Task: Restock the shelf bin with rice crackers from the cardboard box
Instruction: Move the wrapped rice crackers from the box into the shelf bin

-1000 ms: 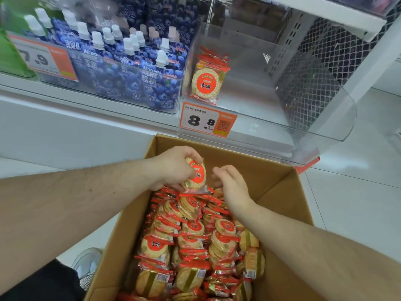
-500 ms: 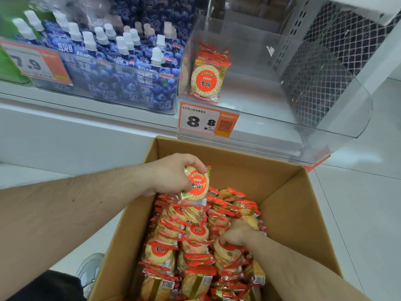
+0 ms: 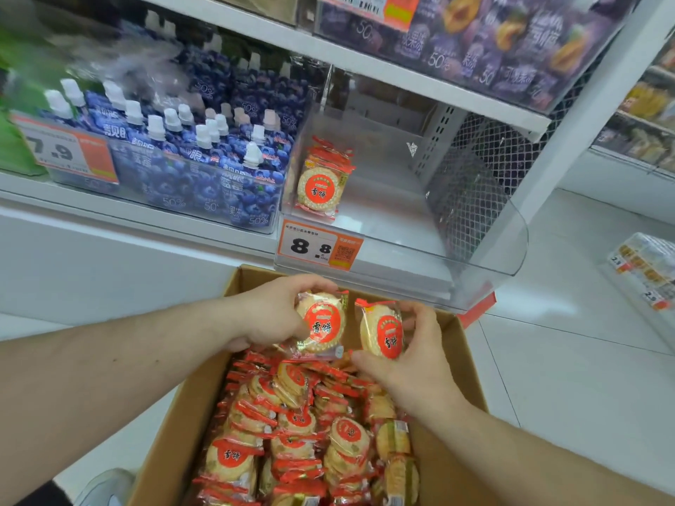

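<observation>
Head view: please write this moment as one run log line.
left hand: holds cracker pack | right hand: holds cracker pack | cardboard box: full | shelf bin: few packs

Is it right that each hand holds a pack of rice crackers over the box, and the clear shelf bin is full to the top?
Not quite. The head view shows the clear shelf bin nearly bare, with only a few packs standing at its left front. The rest is right: the left hand and the right hand each hold a pack of rice crackers over the cardboard box.

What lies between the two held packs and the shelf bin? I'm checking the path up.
In the head view, only the cardboard box far rim and the bin's price tag.
</observation>
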The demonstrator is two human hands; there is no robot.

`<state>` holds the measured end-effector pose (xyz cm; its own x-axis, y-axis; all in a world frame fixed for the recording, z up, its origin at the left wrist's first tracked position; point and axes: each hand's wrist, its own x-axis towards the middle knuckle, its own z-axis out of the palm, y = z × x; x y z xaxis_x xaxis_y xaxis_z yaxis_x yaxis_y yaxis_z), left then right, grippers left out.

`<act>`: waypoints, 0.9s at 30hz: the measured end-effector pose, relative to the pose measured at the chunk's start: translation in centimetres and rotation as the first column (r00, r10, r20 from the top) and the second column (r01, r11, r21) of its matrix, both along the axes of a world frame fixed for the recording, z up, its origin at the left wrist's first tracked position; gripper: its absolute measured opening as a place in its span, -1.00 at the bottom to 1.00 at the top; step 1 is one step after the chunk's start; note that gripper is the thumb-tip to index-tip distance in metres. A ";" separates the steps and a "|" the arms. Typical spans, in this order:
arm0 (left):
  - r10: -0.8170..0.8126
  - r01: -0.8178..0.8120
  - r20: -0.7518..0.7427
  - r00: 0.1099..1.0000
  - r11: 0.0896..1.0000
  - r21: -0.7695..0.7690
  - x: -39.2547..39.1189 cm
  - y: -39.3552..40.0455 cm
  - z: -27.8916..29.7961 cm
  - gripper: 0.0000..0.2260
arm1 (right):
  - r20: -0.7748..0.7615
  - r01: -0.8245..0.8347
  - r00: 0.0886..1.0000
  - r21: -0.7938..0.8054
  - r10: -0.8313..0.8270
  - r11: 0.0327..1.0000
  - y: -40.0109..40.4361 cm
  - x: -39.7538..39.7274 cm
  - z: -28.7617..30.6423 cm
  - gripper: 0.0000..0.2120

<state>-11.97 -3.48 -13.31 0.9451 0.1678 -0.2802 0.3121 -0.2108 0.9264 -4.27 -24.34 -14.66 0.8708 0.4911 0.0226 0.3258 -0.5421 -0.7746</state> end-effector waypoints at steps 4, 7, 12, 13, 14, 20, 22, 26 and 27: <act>-0.033 0.039 0.044 0.998 0.988 -0.147 -0.3 -1.2 0.9 -0.28 | 0.074 -0.057 0.996 0.047 0.053 0.997 0.9 -1.3 1.8 -0.12; -0.049 0.067 0.074 0.996 0.962 -0.266 -0.6 -2.1 1.5 -0.26 | 0.126 -0.095 0.988 0.031 0.090 0.995 1.0 -1.8 2.3 -0.07; -0.052 0.104 0.156 0.986 0.931 -0.350 -1.1 -3.4 2.4 -0.35 | 0.167 -0.182 0.970 0.004 0.179 0.983 1.1 -2.5 3.0 0.11; -0.034 0.089 0.185 0.982 0.951 -0.298 -1.0 -3.5 2.4 -0.36 | 0.157 -0.201 0.968 0.023 0.196 0.979 1.1 -2.6 3.2 0.11; -0.015 0.067 0.211 0.977 0.968 -0.242 -1.0 -3.5 2.5 -0.37 | 0.136 -0.218 0.968 0.052 0.209 0.975 1.1 -2.6 3.4 0.07; -0.001 0.053 0.321 0.947 0.987 -0.152 -1.2 -2.1 3.7 -0.38 | -0.057 -0.177 0.976 0.347 0.209 0.921 1.6 -1.0 4.3 -0.19; -0.029 0.080 0.338 0.941 0.987 -0.138 -1.4 -1.6 4.1 -0.35 | -0.087 -0.181 0.972 0.310 0.218 0.933 1.8 -0.2 5.0 -0.21; -0.070 0.108 0.418 0.906 0.992 -0.069 -1.9 -1.1 5.3 -0.26 | -0.176 -0.273 0.925 0.306 0.336 0.912 2.1 0.1 6.8 -0.43; -0.079 0.104 0.444 0.893 0.994 -0.032 -1.9 -0.9 5.7 -0.22 | -0.191 -0.297 0.911 0.314 0.366 0.902 2.1 -0.1 7.3 -0.47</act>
<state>-13.89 -4.36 -7.61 0.9841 0.0707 0.1628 -0.1495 -0.1648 0.9749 -4.32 -22.20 -7.32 0.6540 0.7564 0.0091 0.2356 -0.1922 -0.9526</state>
